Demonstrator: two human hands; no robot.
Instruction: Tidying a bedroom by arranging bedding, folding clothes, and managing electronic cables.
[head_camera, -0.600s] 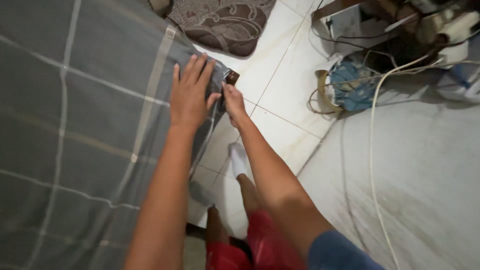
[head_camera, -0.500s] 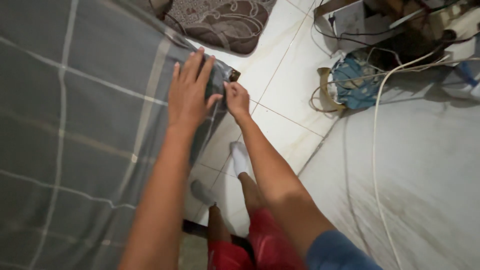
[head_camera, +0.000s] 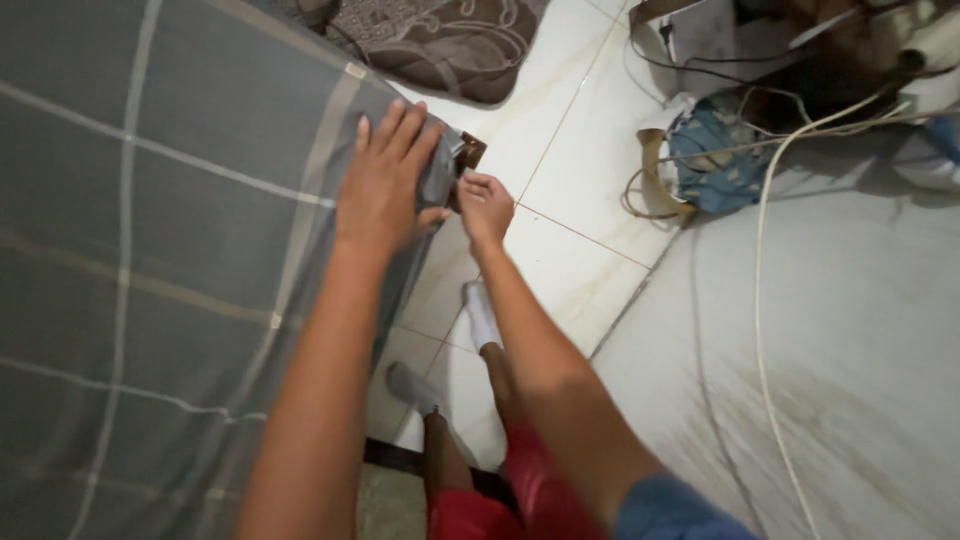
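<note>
1. Fingers (head_camera: 400, 130) of the left hand (head_camera: 385, 185) lie spread, pressing the grey checked sheet (head_camera: 180, 220) flat at the bed's far right corner.
2. Right hand (head_camera: 485, 205) pinches the sheet's edge beside the brown bed corner (head_camera: 470, 150).
3. Risk: the edge may slip from the pinch or snag on that corner.

Your left hand (head_camera: 385, 185) lay flat on the sheet (head_camera: 150, 250) and hid the corner fabric beneath the palm. Your right hand (head_camera: 485, 205) was curled at the corner; whatever its fingers pinched could not be made out. The sheet ran off the left and top edges. The rug (head_camera: 440, 45) was cut by the top edge. The cable clutter (head_camera: 800, 80) at upper right was too tangled to resolve.
</note>
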